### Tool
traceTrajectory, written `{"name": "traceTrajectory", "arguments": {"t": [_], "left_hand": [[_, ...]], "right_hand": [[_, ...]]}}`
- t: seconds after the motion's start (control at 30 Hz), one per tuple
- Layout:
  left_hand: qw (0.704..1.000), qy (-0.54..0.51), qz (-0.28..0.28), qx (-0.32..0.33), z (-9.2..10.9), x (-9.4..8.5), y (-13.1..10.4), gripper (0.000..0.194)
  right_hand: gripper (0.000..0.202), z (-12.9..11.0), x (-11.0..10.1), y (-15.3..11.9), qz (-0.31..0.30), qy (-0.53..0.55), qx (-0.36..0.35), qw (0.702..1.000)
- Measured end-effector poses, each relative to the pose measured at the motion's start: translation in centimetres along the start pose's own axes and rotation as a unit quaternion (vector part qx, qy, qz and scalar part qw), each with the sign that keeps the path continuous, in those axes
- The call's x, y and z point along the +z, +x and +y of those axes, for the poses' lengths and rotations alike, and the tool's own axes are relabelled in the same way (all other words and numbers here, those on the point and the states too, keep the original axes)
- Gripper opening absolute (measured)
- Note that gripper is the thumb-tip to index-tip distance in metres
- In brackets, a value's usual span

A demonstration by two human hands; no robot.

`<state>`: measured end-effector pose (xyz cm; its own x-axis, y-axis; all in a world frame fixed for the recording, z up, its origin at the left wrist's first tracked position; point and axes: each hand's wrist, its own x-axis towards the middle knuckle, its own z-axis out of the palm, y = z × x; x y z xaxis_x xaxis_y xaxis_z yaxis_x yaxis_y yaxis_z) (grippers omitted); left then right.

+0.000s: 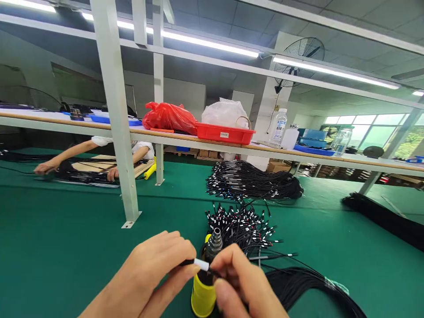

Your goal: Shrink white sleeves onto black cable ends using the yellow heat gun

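A black cable [213,272] with a short white sleeve [201,264] on it stretches between my hands. My left hand [149,269] pinches it at the sleeve's left end, thumb below and fingers above. On the other side, my right hand [243,278] is closed on the cable just right of the sleeve. Directly behind and under them stands a yellow heat gun [203,295], its stepped metal nozzle [215,243] pointing up. A spread of black cables with white-marked ends [245,225] lies just beyond.
Farther back lies a thick black cable bundle [258,179]; another bundle [308,282] curves at the lower right. A white post [115,110] and shelf hold a red tray [225,134] and bottles. At the left, a co-worker's hands [48,167] handle cables across the green bench [66,247].
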<state>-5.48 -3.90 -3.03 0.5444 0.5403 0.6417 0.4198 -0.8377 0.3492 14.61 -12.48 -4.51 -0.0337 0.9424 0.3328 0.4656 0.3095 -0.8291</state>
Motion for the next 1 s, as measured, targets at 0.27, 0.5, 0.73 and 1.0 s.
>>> {"name": "traceTrajectory", "arguments": {"t": [0.27, 0.5, 0.73, 1.0], "left_hand": [[0.988, -0.075, -0.115, -0.072, 1.3, 1.0, 2.9, 0.031], [0.973, -0.103, -0.144, -0.149, 0.6, 1.6, 3.5, 0.041], [0.951, -0.161, -0.183, -0.188, 0.4, 2.5, 5.0, 0.048], [0.951, -0.159, -0.191, -0.183, -0.3, 3.7, 6.1, 0.049]], "right_hand": [[0.020, -2.2, -3.6, 1.5, 0.044, -0.080, 0.033, 0.995], [0.020, -1.3, -3.5, 2.7, 0.065, -0.089, 0.040, 0.993], [0.021, -0.8, -4.1, 3.7, 0.078, -0.094, 0.037, 0.992], [0.019, 0.4, -4.2, 4.2, 0.086, -0.109, 0.038, 0.990]]}}
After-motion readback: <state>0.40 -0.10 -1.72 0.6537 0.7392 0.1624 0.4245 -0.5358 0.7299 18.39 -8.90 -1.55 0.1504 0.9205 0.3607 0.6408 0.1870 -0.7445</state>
